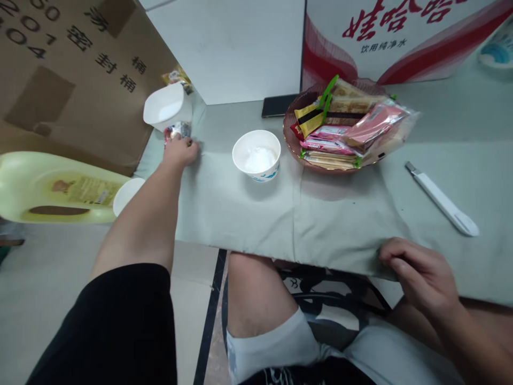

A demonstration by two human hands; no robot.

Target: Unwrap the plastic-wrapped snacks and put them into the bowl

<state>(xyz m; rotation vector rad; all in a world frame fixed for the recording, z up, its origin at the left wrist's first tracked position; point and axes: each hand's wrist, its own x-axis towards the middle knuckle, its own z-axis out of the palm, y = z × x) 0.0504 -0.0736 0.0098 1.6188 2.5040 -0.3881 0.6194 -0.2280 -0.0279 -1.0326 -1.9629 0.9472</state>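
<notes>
My left hand reaches to the far left of the table, its fingers closed on a small shiny packet in red, blue and silver. Right behind the packet stands a white plastic tub, tilted in view. A white paper cup with a blue print and something white inside stands to the right of that hand. My right hand rests at the table's front edge with its fingers curled in, and I see nothing in it. A white utility knife lies beyond it.
A pinkish glass bowl holds several wrapped snacks. Behind it lie a dark phone and a red-and-white carton. A big brown carton and a yellow-green jug flank the left side. Another cup stands far right.
</notes>
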